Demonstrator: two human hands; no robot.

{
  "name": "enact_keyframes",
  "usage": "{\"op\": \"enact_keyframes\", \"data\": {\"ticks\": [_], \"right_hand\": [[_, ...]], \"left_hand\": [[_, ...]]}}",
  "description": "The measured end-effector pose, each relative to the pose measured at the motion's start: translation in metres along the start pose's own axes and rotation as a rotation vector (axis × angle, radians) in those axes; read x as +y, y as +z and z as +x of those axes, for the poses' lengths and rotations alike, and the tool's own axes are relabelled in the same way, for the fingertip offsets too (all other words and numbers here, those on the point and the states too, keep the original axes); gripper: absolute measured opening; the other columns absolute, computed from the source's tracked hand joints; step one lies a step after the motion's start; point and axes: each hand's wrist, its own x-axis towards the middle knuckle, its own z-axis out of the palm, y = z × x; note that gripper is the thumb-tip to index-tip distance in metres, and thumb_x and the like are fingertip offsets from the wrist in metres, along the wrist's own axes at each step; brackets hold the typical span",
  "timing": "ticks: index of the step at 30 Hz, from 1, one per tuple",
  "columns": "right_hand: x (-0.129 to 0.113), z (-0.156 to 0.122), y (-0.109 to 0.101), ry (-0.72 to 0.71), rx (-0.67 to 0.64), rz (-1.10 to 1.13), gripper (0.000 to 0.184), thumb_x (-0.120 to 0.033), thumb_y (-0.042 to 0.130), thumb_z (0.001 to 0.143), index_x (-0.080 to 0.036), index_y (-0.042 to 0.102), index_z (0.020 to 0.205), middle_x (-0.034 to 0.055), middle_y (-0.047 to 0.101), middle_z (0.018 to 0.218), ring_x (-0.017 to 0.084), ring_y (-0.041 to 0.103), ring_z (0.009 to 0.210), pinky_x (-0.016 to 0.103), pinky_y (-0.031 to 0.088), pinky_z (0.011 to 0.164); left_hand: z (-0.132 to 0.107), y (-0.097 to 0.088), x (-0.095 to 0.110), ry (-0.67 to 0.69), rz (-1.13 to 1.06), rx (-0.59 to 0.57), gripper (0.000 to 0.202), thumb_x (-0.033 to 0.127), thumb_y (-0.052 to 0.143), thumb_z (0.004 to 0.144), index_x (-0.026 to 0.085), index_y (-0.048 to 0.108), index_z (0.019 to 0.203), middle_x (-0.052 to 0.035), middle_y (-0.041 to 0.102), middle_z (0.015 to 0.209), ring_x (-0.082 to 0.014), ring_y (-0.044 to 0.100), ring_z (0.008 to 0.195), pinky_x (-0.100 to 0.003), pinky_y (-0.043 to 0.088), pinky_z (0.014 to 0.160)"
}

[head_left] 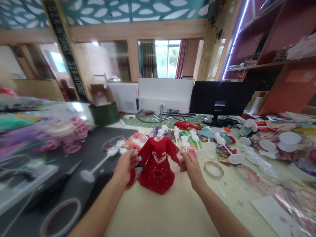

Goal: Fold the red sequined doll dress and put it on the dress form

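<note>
Watching L hand (124,165) & R hand (191,166) clamped on sleeves of red doll dress (157,165), w/ open counter (167,220) room in front, black mat (105,140) edge just left.

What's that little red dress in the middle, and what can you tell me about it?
The red dress is a doll-sized garment of soft-looking, felt-like fabric. It has a white fox face on the chest, small white dots across a flared skirt, and long sleeves spread outward. It sits upright on a white headless doll form, whose neck shows at the collar. The left hand and right hand are at the sleeve ends, one on each side. Its hem is just above or on the cream table; I cannot tell which.
</note>
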Motion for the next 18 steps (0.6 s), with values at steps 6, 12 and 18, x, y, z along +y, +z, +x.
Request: {"op": "enact_keyframes", "data": {"ticks": [6, 12, 18], "right_hand": [[-0.007, -0.001, -0.011, -0.108, 0.055, -0.086, 0.031, -0.048, 0.059, 0.075, -0.018, 0.059, 0.084, 0.0025, 0.064, 0.073, 0.016, 0.058, 0.063, 0.030, 0.048, 0.061], [-0.049, -0.003, 0.008, -0.339, 0.056, -0.175, 0.019, -0.036, 0.057, 0.080, -0.022, 0.061, 0.091, 0.0048, 0.064, 0.091, 0.021, 0.057, 0.089, 0.035, 0.044, 0.082], [-0.074, 0.005, 0.031, -0.676, -0.088, -0.427, 0.013, -0.025, 0.051, 0.083, -0.023, 0.063, 0.089, 0.0060, 0.064, 0.093, 0.022, 0.057, 0.094, 0.037, 0.043, 0.084]], "left_hand": [[-0.021, 0.011, 0.026, 0.409, 0.081, 0.044, 0.023, 0.032, 0.058, 0.085, 0.017, 0.061, 0.102, -0.0038, 0.062, 0.098, -0.0179, 0.058, 0.095, -0.034, 0.044, 0.089], [-0.048, 0.034, 0.054, 0.650, 0.215, -0.148, 0.010, 0.025, 0.069, 0.071, 0.019, 0.072, 0.078, -0.0047, 0.068, 0.092, -0.0213, 0.057, 0.098, -0.028, 0.035, 0.097], [-0.052, 0.040, 0.057, 0.730, 0.286, -0.220, 0.009, 0.019, 0.070, 0.065, 0.023, 0.073, 0.073, -0.0035, 0.069, 0.088, -0.0243, 0.057, 0.098, -0.034, 0.034, 0.100]]}}
